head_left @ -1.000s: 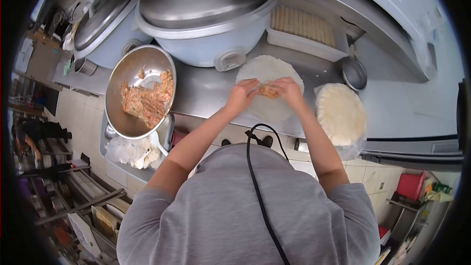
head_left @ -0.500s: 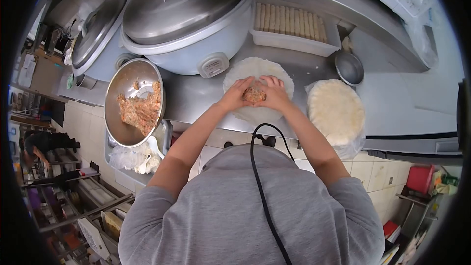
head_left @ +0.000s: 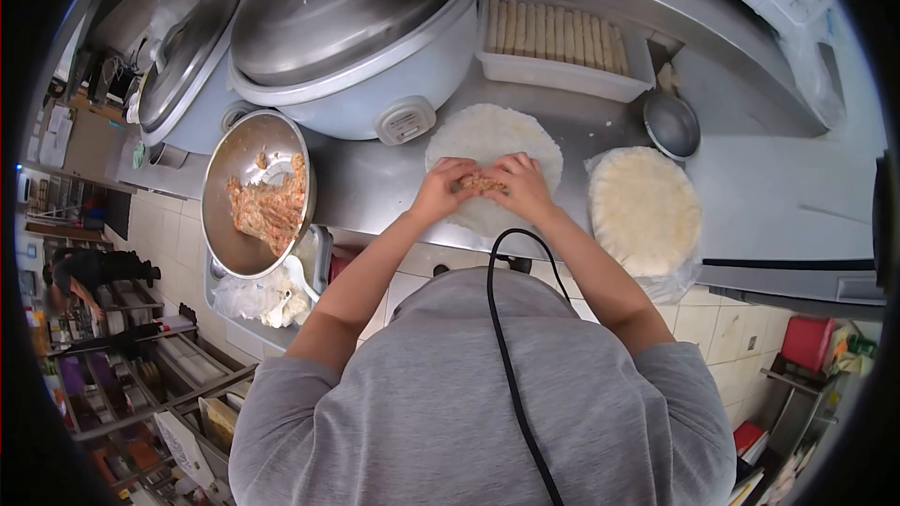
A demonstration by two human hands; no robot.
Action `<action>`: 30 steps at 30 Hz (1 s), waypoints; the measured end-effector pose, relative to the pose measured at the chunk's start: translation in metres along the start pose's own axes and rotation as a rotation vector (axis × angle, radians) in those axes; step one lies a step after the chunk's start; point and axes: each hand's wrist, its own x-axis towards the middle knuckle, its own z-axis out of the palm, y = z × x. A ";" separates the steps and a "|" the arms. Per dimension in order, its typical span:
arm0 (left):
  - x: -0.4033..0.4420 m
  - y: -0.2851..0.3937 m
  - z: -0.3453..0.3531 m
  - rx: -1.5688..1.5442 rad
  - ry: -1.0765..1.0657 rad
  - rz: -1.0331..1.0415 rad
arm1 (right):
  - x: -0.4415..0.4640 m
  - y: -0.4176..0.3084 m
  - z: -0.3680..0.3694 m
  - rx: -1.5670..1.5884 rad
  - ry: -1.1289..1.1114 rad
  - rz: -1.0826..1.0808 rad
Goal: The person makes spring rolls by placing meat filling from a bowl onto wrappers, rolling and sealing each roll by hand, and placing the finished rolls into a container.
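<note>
On the steel counter lies a round, thin white wrapper (head_left: 492,129), with a small strip of orange-flecked minced filling (head_left: 483,184) across its middle. My left hand (head_left: 442,190) presses the filling's left end with curled fingers. From the other side my right hand (head_left: 523,187) closes its fingers on the right end. Both thumbs are near the lower side of the filling, and part of it is hidden under the fingertips. To the right sits a stack of round wrappers (head_left: 645,206) on clear plastic. A metal bowl (head_left: 214,197) at left holds a mass of the same filling (head_left: 267,211).
Two large lidded cookers (head_left: 356,98) stand at the back left. A white tub (head_left: 562,77) of neatly lined rolls is at the back, with a small grey metal bowl (head_left: 671,126) beside it. A tray with a plastic bag (head_left: 253,300) sits below the bowl. Another person (head_left: 94,272) is far left.
The filling between my hands has gone from a rounded lump to a longer, narrower strip. My fingers have drawn in toward me, baring more of the wrapper's far side.
</note>
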 end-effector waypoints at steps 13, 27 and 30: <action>0.000 -0.004 -0.008 -0.014 -0.036 -0.159 | 0.024 -0.005 0.000 0.072 -0.110 0.136; -0.012 -0.014 -0.016 -0.148 -0.054 -0.256 | 0.030 -0.017 0.019 -0.039 -0.301 0.061; -0.015 -0.016 -0.017 -0.061 -0.154 -0.403 | 0.027 -0.019 0.017 -0.026 -0.236 0.083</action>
